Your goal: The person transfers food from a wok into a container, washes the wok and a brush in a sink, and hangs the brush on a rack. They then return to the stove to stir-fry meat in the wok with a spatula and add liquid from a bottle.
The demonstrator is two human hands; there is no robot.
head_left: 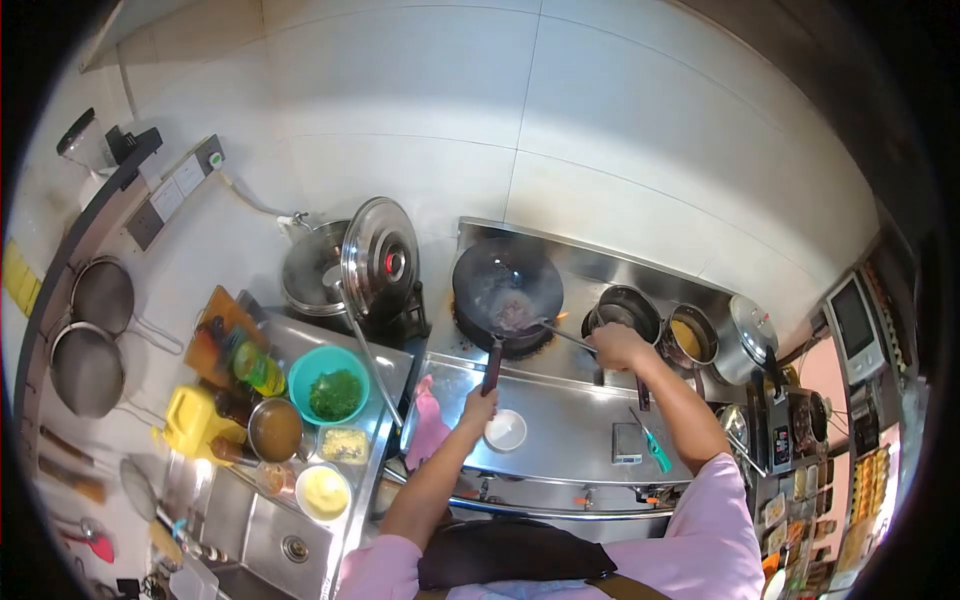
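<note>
A dark wok (497,263) sits on the stove, with a small heap of pale brownish food (513,313) low in it and haze above. My left hand (479,407) is closed round the end of the wok's long handle (493,367). In my right hand (619,347) is the shaft of a metal cooking utensil (569,337), which reaches leftward into the wok beside the food. Its head is too small and blurred to tell a ladle from a spatula. Just right of my left hand, a small white bowl (506,431) stands on the steel counter.
Two smaller pots (640,297) and a lidded pressure cooker (746,330) stand right of the wok. A scale (628,441) and teal lighter (658,453) lie in front. Leftward are a stockpot (300,290) with tilted lid (365,240), a pink cloth (428,428) and a turquoise bowl (296,385) of chopped greens.
</note>
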